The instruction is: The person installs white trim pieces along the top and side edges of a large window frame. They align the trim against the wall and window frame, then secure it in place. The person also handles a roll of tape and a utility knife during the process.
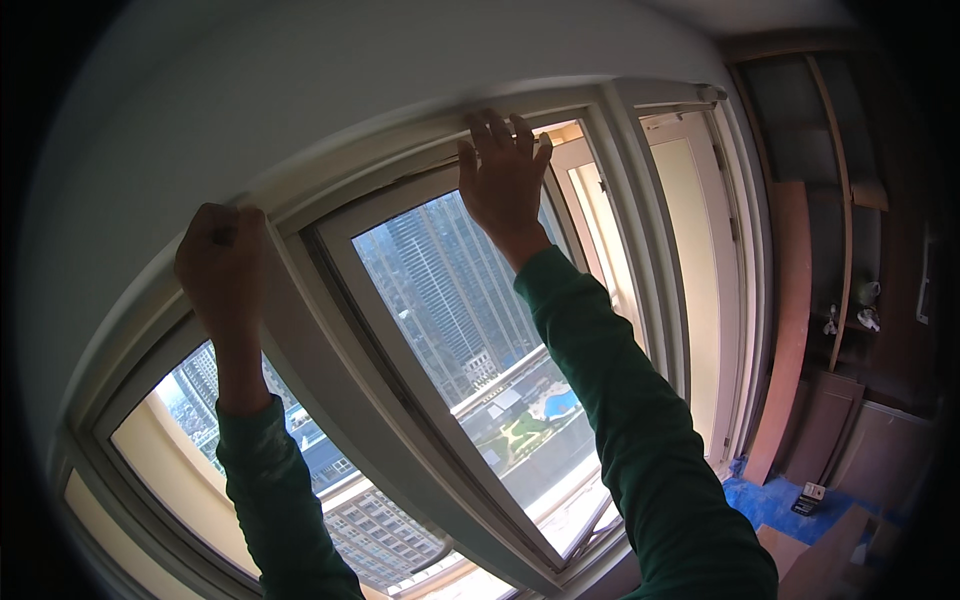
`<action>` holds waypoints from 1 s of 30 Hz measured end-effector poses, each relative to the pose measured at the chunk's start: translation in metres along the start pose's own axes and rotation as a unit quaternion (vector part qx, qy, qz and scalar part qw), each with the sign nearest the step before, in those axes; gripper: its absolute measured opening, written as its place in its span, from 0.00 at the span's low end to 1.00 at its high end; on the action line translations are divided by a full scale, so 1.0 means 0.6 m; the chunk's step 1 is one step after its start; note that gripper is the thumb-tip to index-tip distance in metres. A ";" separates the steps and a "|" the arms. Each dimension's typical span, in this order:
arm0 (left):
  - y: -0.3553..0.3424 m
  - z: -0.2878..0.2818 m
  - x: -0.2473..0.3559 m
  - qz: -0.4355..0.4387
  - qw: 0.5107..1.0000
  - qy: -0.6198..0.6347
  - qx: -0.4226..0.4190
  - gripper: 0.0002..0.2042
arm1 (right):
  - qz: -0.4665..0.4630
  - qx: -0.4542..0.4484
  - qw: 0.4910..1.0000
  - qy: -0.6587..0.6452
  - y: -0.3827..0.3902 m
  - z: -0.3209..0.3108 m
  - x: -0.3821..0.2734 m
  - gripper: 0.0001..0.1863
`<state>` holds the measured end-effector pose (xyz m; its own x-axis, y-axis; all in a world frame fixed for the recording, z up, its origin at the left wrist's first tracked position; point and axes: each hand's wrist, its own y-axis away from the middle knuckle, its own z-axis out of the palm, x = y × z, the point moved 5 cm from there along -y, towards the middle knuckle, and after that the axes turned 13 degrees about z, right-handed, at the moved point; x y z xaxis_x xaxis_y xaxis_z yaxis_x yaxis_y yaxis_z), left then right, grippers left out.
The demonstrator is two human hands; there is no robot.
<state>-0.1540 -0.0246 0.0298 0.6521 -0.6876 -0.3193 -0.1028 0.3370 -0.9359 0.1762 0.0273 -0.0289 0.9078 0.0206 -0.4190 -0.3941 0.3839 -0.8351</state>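
I have the pale window frame (345,410) straight ahead, set into a smooth whitish wall (400,55) that curves over it in my wide view. My left hand (222,262) is up at the frame's top edge, its fingers curled closed; I cannot tell whether they pinch anything there. My right hand (505,178) reaches the frame's top rail farther right, fingers spread and their tips against or just beside it; I see nothing clearly gripped. Beyond the frame, I look out on a grey tower (435,270) and a blue pool (562,403) far below. To the frame's right, a reddish-brown board (792,320) stands before dark shelving (838,190); blue floor covering (755,505) lies beneath, bearing a small dark box (806,499).
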 end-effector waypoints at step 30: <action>0.000 0.026 0.003 0.049 0.993 -0.104 -0.025 0.09 | 0.028 -0.058 0.997 0.041 -0.050 0.008 0.131 0.24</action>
<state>-0.1413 -0.0159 0.0316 0.7777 -0.5034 -0.3766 -0.2069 0.3607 -0.9094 0.2599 0.0220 -0.0352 0.8709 -0.0375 -0.4900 -0.4626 0.2738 -0.8432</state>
